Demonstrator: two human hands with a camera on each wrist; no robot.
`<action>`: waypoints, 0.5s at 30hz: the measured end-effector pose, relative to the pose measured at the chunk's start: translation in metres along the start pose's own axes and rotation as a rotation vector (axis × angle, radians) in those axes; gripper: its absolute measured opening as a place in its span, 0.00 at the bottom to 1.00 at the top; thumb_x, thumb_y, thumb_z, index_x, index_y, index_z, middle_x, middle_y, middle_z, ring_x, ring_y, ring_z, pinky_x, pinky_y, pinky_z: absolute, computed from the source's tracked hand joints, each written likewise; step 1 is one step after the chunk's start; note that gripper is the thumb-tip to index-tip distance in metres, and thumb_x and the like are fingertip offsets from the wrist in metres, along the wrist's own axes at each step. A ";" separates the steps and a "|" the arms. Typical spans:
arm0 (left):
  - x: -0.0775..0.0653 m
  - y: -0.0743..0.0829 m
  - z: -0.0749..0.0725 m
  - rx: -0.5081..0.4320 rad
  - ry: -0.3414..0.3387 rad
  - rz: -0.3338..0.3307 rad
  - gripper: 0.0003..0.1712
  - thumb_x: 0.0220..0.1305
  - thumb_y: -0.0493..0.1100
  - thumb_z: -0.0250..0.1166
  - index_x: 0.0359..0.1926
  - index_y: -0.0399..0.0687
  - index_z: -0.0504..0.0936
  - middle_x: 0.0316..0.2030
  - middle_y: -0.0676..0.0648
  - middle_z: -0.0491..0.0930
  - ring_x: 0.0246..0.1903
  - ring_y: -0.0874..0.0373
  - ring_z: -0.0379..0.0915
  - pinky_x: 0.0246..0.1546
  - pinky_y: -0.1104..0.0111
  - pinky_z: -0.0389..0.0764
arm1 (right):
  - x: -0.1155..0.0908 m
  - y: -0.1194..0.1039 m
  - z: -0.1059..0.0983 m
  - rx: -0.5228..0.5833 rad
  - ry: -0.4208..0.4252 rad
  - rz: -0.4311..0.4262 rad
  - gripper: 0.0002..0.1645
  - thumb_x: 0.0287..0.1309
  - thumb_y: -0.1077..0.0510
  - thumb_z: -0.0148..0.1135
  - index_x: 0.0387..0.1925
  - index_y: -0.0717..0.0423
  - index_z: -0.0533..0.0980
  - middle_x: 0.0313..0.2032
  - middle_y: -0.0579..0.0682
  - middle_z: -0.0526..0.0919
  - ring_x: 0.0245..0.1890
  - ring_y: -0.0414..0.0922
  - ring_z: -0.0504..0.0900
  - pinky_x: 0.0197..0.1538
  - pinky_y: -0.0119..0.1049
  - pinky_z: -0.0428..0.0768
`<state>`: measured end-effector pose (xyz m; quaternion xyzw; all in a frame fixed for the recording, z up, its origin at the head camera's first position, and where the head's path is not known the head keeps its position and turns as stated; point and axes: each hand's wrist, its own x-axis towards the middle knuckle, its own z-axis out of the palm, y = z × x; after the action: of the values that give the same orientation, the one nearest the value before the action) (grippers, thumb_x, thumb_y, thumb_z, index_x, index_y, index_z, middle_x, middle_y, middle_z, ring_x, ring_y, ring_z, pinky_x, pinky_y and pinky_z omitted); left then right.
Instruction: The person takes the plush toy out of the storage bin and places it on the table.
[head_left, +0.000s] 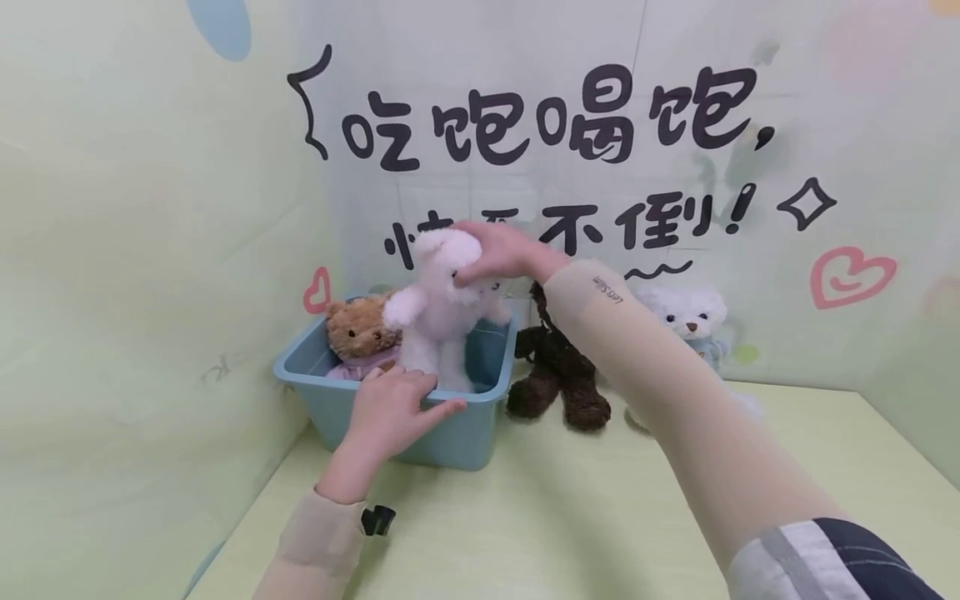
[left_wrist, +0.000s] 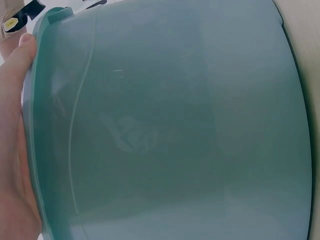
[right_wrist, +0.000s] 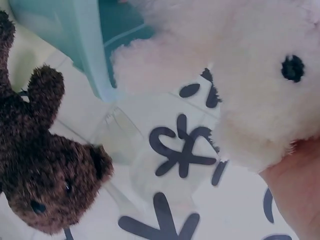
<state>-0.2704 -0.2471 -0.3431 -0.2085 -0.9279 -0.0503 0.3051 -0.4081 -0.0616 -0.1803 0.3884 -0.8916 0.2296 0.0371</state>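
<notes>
A blue plastic bin (head_left: 450, 433) stands at the left of the tabletop, its outer wall filling most of the left wrist view. My left hand (head_left: 390, 412) grips the front rim, fingers bent over the edge and thumb lying along it. Above the bin, my right hand (head_left: 498, 250) holds a pale pink teddy bear (head_left: 442, 308) by the head. The bear is upright, its legs down inside the bin; the right wrist view shows one dark eye close up. In the bin's left part sits a brown teddy bear (head_left: 360, 329) in a pinkish top.
A dark brown plush toy (head_left: 551, 387) sits right of the bin, partly behind my right forearm. Farther right is a white teddy bear (head_left: 690, 312) in light blue clothing. A wall (head_left: 480, 50) with large black lettering stands behind the pale yellow-green tabletop (head_left: 570, 517).
</notes>
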 end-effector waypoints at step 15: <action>0.002 -0.001 0.006 0.002 0.004 -0.003 0.30 0.47 0.75 0.49 0.12 0.58 0.58 0.11 0.58 0.57 0.15 0.62 0.53 0.21 0.66 0.53 | -0.024 -0.008 -0.069 0.061 0.170 0.070 0.41 0.34 0.45 0.68 0.55 0.39 0.62 0.42 0.44 0.73 0.38 0.42 0.72 0.39 0.37 0.73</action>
<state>-0.2757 -0.2460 -0.3471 -0.2069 -0.9276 -0.0502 0.3071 -0.3928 -0.0198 -0.1215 0.3371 -0.8909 0.2899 0.0930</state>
